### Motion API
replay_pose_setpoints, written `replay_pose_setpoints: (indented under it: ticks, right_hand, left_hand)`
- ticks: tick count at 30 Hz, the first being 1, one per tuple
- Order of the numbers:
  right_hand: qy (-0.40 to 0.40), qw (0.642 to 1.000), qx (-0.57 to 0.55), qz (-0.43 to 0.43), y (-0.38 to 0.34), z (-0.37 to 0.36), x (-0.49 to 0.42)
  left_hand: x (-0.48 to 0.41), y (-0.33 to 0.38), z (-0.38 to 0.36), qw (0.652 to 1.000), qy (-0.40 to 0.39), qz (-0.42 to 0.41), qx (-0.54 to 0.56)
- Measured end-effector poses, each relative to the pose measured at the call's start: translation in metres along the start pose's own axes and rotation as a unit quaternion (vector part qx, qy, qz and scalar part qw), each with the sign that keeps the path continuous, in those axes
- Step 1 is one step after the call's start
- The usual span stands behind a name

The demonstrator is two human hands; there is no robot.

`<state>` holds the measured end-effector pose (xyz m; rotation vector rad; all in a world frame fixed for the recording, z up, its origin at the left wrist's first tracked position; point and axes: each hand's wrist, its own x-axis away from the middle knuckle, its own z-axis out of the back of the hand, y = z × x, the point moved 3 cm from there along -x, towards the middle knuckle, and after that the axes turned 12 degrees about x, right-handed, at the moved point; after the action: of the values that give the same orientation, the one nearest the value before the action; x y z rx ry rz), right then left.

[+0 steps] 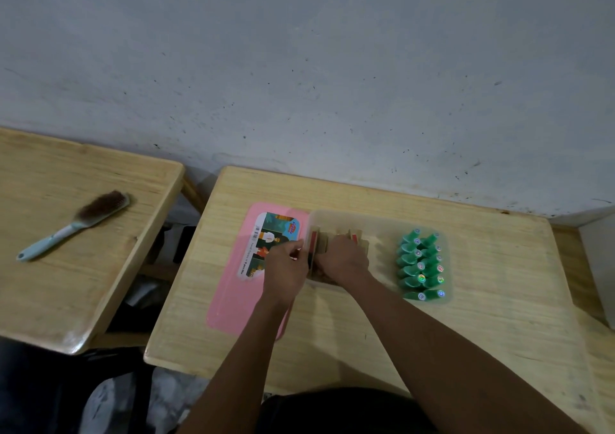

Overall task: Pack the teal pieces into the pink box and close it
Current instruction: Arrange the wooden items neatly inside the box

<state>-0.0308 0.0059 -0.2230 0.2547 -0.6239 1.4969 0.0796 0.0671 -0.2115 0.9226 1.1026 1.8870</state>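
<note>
Several teal pieces (421, 263) with shiny round stickers lie packed in two rows at the right end of a translucent box (376, 215). Its pink lid (233, 300), bearing a picture label, lies flat on the table just left of the box. My left hand (286, 263) is over the lid's right edge, its fingers pinching a small red-and-white box at the translucent box's left wall. My right hand (342, 260) reaches into the left half, fingers curled down over a row of small brown boxes (359, 243). Both hands hide what lies under them.
The box and lid sit on a light wooden table (332, 333) against a grey wall. A second wooden table (66, 283) stands to the left, separated by a gap, with a brush (76, 223) on it. Dark items lie on the floor between them.
</note>
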Motion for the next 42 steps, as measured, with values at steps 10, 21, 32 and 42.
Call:
replay_pose_setpoints:
  ticks: [10, 21, 32, 42]
  right_hand:
    - [0.021, 0.999, -0.038, -0.008, 0.005, 0.001, 0.002]
    - [0.052, 0.97, -0.237, -0.004, 0.022, 0.016, 0.013]
    - [0.088, 0.969, -0.226, 0.05, 0.026, 0.01, 0.017]
    - [0.03, 0.991, -0.123, 0.038, 0.009, -0.011, 0.003]
  left_hand:
    - [0.0, -0.001, 0.0, 1.0, 0.0, -0.007, -0.008]
    - [0.0, -0.003, -0.001, 1.0, -0.006, 0.005, -0.009]
    - [-0.001, -0.004, -0.002, 1.0, -0.005, -0.006, -0.023]
    - [0.0, -0.002, -0.001, 1.0, 0.002, -0.011, -0.01]
